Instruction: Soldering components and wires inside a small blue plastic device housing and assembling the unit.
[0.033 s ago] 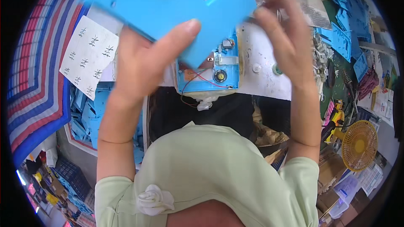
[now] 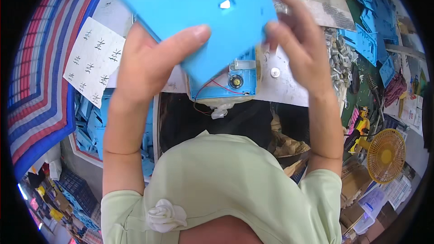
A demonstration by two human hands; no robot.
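A flat blue plastic panel [image 2: 203, 16] with small holes is held up over the bench, tilted and slightly blurred. My left hand [image 2: 149, 63] grips its left side, thumb lying on the near face and fingers hidden behind. At the panel's right edge my right hand [image 2: 300, 49] is closed, with its thumb tip against the edge and the other fingers curled beside and behind it. Below the panel lies an open blue plastic casing [image 2: 212, 92], partly covered by it. Inside are a round black speaker [image 2: 236, 81] and red wires [image 2: 221, 86].
A white sheet with handwritten marks [image 2: 92, 58] lies at the left. Small metal parts [image 2: 341, 58] are heaped on the right, near a cardboard piece [image 2: 321, 4]. A small round disc [image 2: 275, 72] rests on the white bench top [image 2: 289, 91]. A yellow fan [image 2: 386, 156] stands at far right.
My right hand has come left to the panel's edge, its fingers closing there. The panel has turned and shifted slightly, covering more of the casing. My left hand keeps its grip.
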